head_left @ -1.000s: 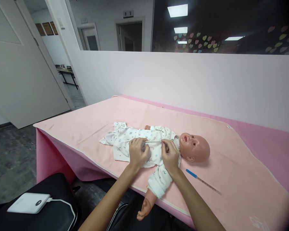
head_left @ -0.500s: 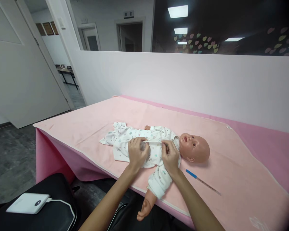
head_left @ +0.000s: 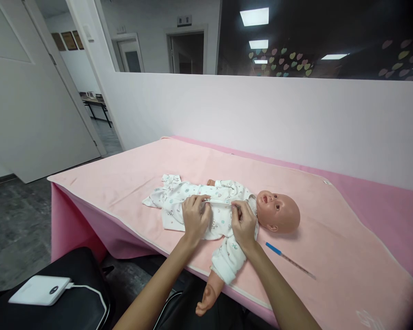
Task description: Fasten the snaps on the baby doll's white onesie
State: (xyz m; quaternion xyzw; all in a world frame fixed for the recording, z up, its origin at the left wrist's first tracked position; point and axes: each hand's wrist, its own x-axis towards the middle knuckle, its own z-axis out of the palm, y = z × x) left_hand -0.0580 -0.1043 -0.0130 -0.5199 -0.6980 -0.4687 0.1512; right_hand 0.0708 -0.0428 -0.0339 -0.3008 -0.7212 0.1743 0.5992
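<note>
1. Table [head_left: 330,215], under a pink cover: our landmark. It carries everything listed below.

2. Baby doll [head_left: 277,211]: lies on its back near the table's front edge, head to our right. One bare hand hangs over that edge.

3. White printed romper [head_left: 179,197]: on the doll, its leg end spread flat on the table toward the left.

4. Left hand [head_left: 195,219]: on the romper's middle. We see the fingers closed in a pinch on the front seam.

5. Right hand [head_left: 244,222]: at the doll's chest, just below the chin. The grip is closed on the same seam.

6. Thermometer [head_left: 289,260], blue-tipped: on the table, just right of the doll's shoulder, untouched.

Risk, as we judge it: the doll sits close to the front edge, so a hard tug on the seam could slide it off. A loose pinch could let the cloth slip.
</note>
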